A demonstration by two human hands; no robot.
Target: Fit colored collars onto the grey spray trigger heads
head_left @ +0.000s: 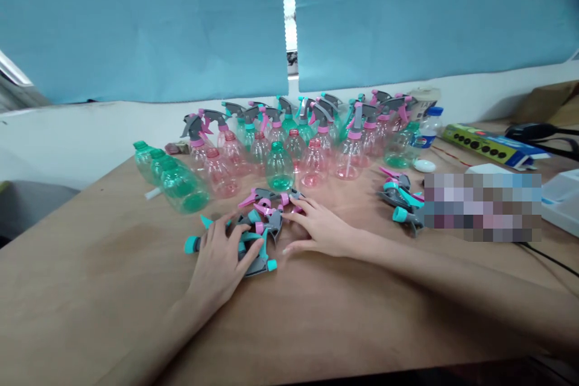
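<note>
A loose pile of spray trigger heads lies on the wooden table before me. My left hand [219, 256] rests over the grey-and-teal trigger heads [257, 265], its fingers spread and partly covering them. Beside the grey-and-pink trigger heads [271, 223] is my right hand [323, 229], fingers apart, with fingertips at the pile's right edge. Behind the pile stand clear pink bottles [314, 166] and a green bottle [279, 169] without heads. Farther back, several bottles wear trigger heads, such as a pink spray bottle [350, 154].
Green bottles [181, 184] lie tilted together at the left. More trigger heads [400, 196] sit at the right, beside a blurred-out patch. Beyond them are a blue-capped bottle [429, 126], a white oval object [424, 166], a yellow-green box [488, 143] and a white container [563, 199].
</note>
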